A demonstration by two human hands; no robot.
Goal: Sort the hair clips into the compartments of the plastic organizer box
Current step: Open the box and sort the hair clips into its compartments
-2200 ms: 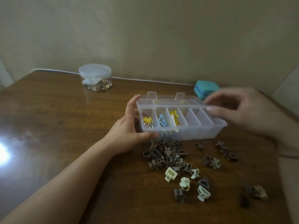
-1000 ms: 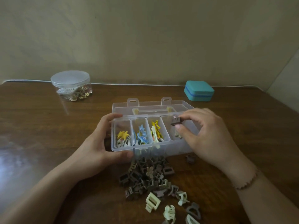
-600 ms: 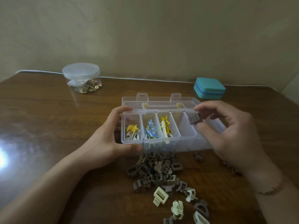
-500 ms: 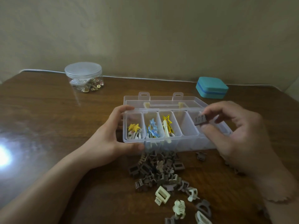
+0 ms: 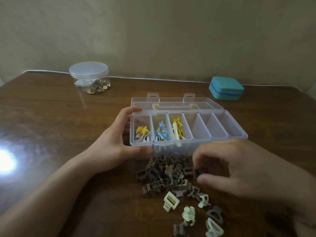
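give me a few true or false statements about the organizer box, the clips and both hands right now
1. The left hand grips the left end of the organizer box. True.
2. All six compartments hold clips. False: only the three leftmost do; the other three look empty.
3. The right hand is at the pile of brown clips in front of the box. True.
4. The box lid is closed. False: it lies open behind the box.
5. The teal case sits inside the box. False: it stands apart, on the table.
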